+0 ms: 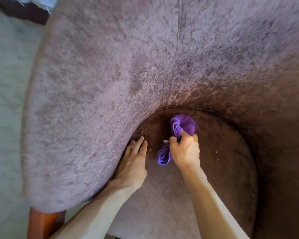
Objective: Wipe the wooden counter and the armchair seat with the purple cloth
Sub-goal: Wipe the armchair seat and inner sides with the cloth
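Purple cloth [183, 125]: it is bunched into a twisted roll and lies at the back of the armchair seat [223, 169]. One end fans out beyond the hand toward the backrest, and the other end sticks out on the near side. A small white tag [166, 140] shows beside it.
Right hand [185, 150]: it grips the cloth around its middle. The fingers [173, 140] are curled tightly round the fabric.
Left hand [132, 164]: it rests flat on the seat, just beside the cloth but apart from it, with its outer edge against the padded side. The fingers [138, 144] are straight and close together, and they point toward the backrest.
Seat surface: a rounded cushion of brownish-mauve velvet, darker in the shadow at the back. Small pale specks [216, 151] are scattered on it near the right hand.
Backrest [110, 75]: one curved padded wall of mottled mauve velvet goes around the seat, with a vertical seam [177, 57].
Wooden leg [41, 223]: reddish-brown, under the near left corner of the chair.
Floor [5, 83]: pale, to the left of the chair.
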Demonstrator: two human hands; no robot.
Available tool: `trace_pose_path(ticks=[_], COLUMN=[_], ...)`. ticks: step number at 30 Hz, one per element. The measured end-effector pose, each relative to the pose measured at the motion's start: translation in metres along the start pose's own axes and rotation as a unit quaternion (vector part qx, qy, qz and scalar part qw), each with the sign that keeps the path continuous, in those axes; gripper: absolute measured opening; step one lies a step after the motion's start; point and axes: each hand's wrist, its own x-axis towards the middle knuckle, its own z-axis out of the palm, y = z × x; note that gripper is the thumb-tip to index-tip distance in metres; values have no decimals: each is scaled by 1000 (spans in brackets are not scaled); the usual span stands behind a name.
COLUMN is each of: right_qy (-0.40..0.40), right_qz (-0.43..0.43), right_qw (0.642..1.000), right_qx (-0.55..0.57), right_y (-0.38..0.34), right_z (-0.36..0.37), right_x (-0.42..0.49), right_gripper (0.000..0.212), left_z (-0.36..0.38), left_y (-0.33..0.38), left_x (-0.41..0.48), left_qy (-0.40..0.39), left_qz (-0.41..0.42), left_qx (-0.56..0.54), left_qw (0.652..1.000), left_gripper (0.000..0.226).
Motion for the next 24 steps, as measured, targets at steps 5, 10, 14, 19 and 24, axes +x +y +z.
trace_pose_path(ticks=[5,10,14,19,24], right_qy=[-142,-249,-61,-207,-131], right_qz=[-115,-166,-72,-95,-89], right_qw=[975,935,992,960,975], right_qx=[-129,-192,-87,-165,-157], right_y=[-30,-46,-45,-58,-55], right_z=[24,18,4,29,17], right_x=[-6,-14,5,-12,-2], right_gripper=[43,42,36,41,35], left_z=[15,24,19,22,29], left_y=[7,10,9,9,-1], left_x=[-32,-53,-53,-46,-39], left_qy=[121,122,101,118,77], left_qz=[-60,-84,-109,-99,-104], left_qx=[-97,-99,-84,-75,-56], left_qw=[986,984,985,985,990], left_gripper=[78,91,99,92,93])
